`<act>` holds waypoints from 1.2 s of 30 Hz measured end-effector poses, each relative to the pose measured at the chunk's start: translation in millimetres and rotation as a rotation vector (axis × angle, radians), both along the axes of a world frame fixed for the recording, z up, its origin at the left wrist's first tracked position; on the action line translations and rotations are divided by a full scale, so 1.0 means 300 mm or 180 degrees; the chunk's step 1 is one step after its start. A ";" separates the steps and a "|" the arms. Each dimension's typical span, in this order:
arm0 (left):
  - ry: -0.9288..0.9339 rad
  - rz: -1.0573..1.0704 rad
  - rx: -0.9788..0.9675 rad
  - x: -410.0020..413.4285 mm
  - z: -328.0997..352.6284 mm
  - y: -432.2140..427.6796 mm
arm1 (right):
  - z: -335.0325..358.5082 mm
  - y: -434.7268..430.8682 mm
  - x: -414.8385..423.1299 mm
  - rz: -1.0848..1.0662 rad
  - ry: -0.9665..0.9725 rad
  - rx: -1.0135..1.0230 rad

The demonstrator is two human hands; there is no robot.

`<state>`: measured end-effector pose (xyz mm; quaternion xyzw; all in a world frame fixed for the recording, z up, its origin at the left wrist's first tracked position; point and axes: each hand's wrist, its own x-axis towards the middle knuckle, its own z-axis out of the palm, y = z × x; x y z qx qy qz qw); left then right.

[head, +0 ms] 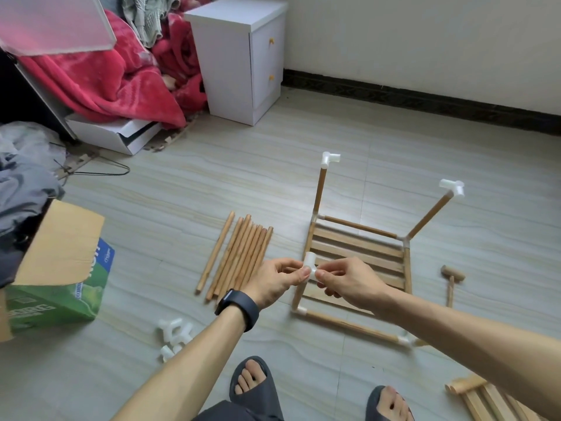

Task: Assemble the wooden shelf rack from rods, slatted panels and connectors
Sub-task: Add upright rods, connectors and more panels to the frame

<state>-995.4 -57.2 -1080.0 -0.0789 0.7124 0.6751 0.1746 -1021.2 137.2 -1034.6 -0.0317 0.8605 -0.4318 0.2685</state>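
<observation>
A partly built rack [358, 247] lies on the floor: a slatted panel framed by rods, with two upright rods at the back, each capped by a white connector [330, 158]. At the front left corner stands another upright rod [299, 294]. A white connector [310, 264] sits on its top. My left hand [277, 281] and my right hand [346, 281] both pinch this connector from either side. Several loose rods [239, 256] lie side by side left of the rack. Spare white connectors [174, 334] lie on the floor near my left forearm.
A small wooden mallet [451, 281] lies right of the rack. Another slatted panel [491, 401] sits at the bottom right. An open cardboard box [57, 278] stands at the left, a white bedside cabinet [239, 59] at the back. My feet in slippers [253, 387] are below.
</observation>
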 end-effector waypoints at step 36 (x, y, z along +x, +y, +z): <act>-0.1723 0.0685 -0.2818 0.358 -0.427 -0.507 | 0.007 -0.184 -0.045 0.2170 0.2758 0.2125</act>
